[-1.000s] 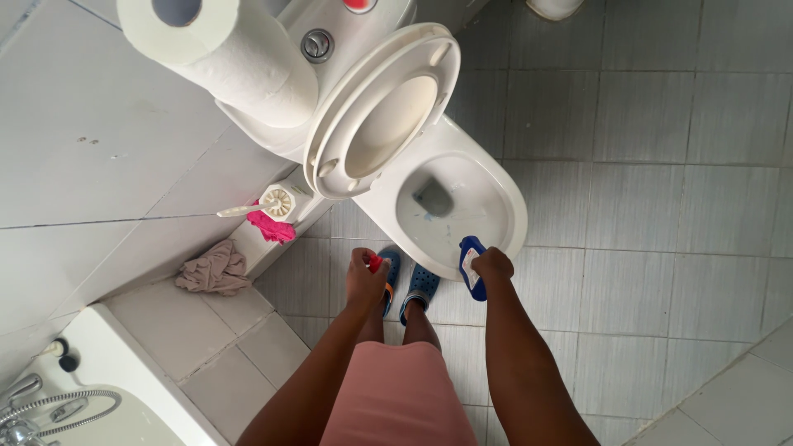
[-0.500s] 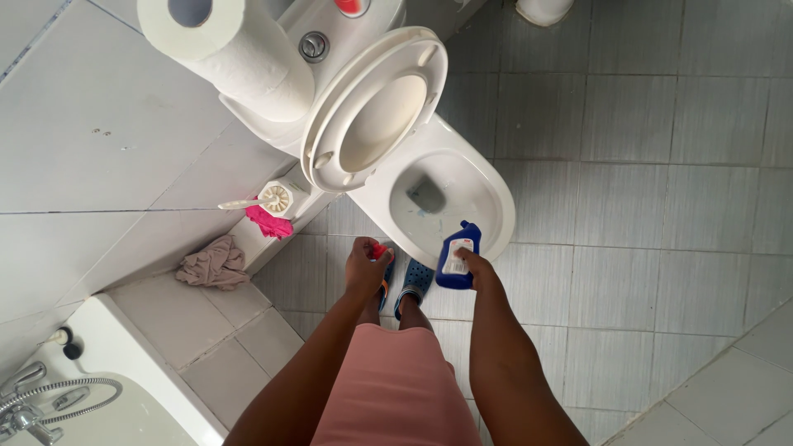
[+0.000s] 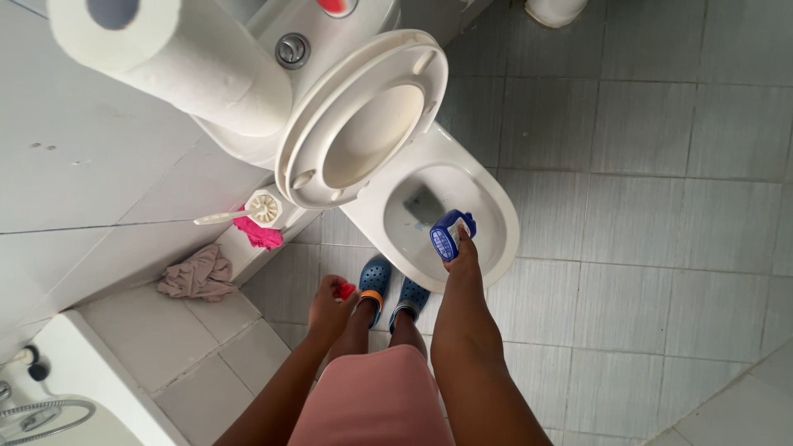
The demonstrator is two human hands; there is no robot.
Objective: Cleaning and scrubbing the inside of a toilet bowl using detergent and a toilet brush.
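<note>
My right hand [image 3: 464, 252] grips a blue bottle [image 3: 450, 232] with a white label, tilted over the open white toilet bowl [image 3: 504, 206]. Lower down, beside my leg, my left hand [image 3: 329, 304] is closed on a small red cap [image 3: 347, 290]. The seat and lid [image 3: 363, 116] stand raised against the cistern [image 3: 330, 33]. My feet in blue clogs [image 3: 392, 289] stand right in front of the bowl.
A large toilet paper roll [image 3: 173, 58] hangs at the upper left. A white toilet brush [image 3: 248, 211] and a pink cloth [image 3: 258, 234] rest on a ledge, a beige cloth [image 3: 197, 277] lies nearby. A bathtub corner [image 3: 74, 372] with a shower hose [image 3: 41, 413] sits lower left. Grey floor tiles [image 3: 661, 248] spread right.
My right hand has lifted the blue bottle forward and tipped it over the bowl. My left hand with the red cap has dropped back toward my body.
</note>
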